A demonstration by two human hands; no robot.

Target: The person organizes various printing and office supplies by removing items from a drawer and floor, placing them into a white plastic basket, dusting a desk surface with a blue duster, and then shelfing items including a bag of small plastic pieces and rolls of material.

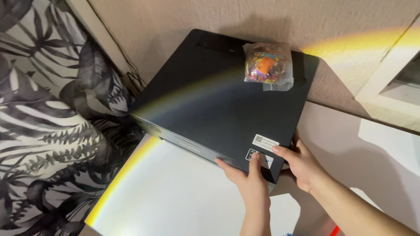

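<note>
Desk, white and glossy, runs out beneath the fingers and carries a flat black device, a broad slab set cornerwise against the beige wall. Both hands grip the slab's near corner. The left hand has its thumb up on the top face and its fingers curled under the front edge; the right hand wraps the corner from the other side, thumb likewise on top. Closed on the device, then, each of them.

To shift such a wide thing well from one corner, I judge the hold should stay low and even, the far end sliding rather than lifting, so the loose packet on top does not slip off.

Just beyond the thumbs lies a white rectangular sticker with small dark print, and under the left thumb a second, darker label, partly hidden. Well beyond the fingertips, on the far corner, rests a clear plastic packet of bright orange and multicoloured contents. A black-and-white leaf-print curtain hangs left of the left hand.
</note>
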